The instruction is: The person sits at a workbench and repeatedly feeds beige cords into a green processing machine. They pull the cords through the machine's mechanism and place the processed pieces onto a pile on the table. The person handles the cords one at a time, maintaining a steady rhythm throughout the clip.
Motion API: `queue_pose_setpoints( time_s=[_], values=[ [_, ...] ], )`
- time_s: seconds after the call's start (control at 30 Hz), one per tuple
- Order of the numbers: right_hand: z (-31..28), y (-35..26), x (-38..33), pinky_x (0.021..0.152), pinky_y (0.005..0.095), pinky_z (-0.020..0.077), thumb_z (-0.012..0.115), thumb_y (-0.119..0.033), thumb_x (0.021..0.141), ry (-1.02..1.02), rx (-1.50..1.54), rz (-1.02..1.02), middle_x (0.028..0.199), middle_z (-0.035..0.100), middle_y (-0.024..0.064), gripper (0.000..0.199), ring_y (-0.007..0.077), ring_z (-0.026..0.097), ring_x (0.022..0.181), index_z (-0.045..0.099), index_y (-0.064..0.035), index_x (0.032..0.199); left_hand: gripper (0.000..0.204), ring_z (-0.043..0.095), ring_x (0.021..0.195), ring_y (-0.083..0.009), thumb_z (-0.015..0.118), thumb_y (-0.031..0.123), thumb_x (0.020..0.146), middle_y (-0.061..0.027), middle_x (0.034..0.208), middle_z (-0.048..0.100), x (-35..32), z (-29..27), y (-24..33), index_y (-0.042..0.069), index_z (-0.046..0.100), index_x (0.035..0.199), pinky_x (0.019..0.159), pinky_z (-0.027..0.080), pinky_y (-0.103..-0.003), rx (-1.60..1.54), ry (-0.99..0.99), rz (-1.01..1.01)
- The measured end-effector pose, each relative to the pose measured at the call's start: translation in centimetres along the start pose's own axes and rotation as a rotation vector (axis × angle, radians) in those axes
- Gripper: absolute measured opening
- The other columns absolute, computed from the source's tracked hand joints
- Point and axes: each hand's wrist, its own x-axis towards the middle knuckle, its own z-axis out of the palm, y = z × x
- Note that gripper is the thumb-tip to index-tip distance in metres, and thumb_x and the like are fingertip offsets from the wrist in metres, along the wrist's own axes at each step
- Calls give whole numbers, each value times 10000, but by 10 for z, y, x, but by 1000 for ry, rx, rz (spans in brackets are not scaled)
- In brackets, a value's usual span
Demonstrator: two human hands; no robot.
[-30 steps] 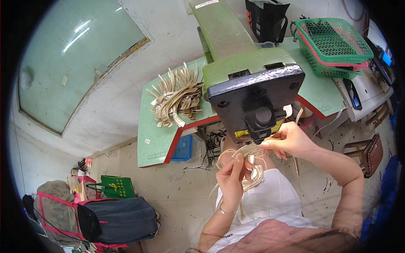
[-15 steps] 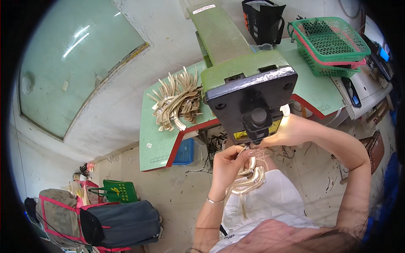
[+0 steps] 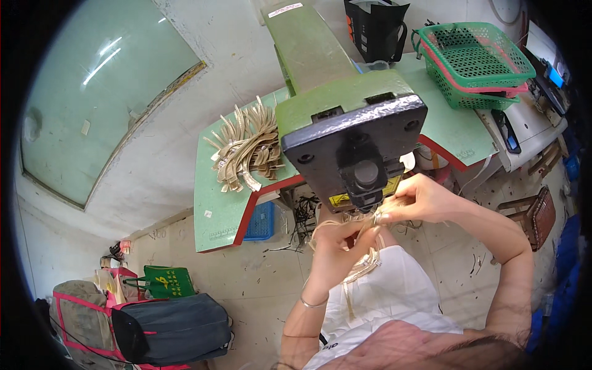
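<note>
Both your hands sit right under the machine head, at its 6 o'clock. Left hand and right hand each pinch the pale strap, which loops down to your lap. Risk, as I judge it: fingertips too near the presser could get caught.

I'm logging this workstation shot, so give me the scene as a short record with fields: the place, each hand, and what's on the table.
Place: green work table with a green machine whose black head overhangs the front edge
Left hand: pinching pale tan straps just under the machine head
Right hand: fingers on the same straps beside the machine head
On table: heap of tan straps at left, green mesh basket at right
On floor: dark bag with pink trim, green bag
</note>
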Motion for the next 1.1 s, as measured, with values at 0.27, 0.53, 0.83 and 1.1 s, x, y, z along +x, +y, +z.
queue_pose_setpoints(
  time_s=[0.27, 0.53, 0.83, 1.1],
  values=[
    [6, 14, 11, 666, 210, 428, 701, -225, 814, 115, 96, -27, 728, 615, -17, 223, 27, 513, 705, 653, -7, 823, 184, 550, 639, -61, 594, 127, 883, -32, 701, 629, 0, -18, 6, -42, 662, 864, 597, 432, -200, -214, 55, -165],
    [22, 12, 24, 580, 231, 398, 727, -263, 780, 143, 31, -105, 679, 581, -7, 304, 32, 443, 650, 639, 27, 760, 171, 539, 672, -63, 604, 135, 880, -23, 709, 622, -11, -34, -7, -24, 662, 856, 627, 427, -209, -255, 68, -143],
    [2, -4, 27, 647, 369, 460, 669, -504, 741, 110, -518, -65, 749, 602, 157, 549, 314, 573, 674, 577, 12, 905, 126, 485, 599, -32, 669, 107, 821, 17, 666, 583, 11, -17, -2, -14, 640, 804, 545, 371, -178, -77, 71, -87],
    [-33, 31, -3, 721, 333, 486, 533, -398, 901, 324, -503, 140, 904, 634, 130, 428, 216, 615, 834, 630, 11, 983, 169, 463, 497, -49, 614, 107, 863, -12, 590, 555, -9, -21, -22, -6, 599, 738, 447, 325, -178, -193, 266, -3]
  ],
)
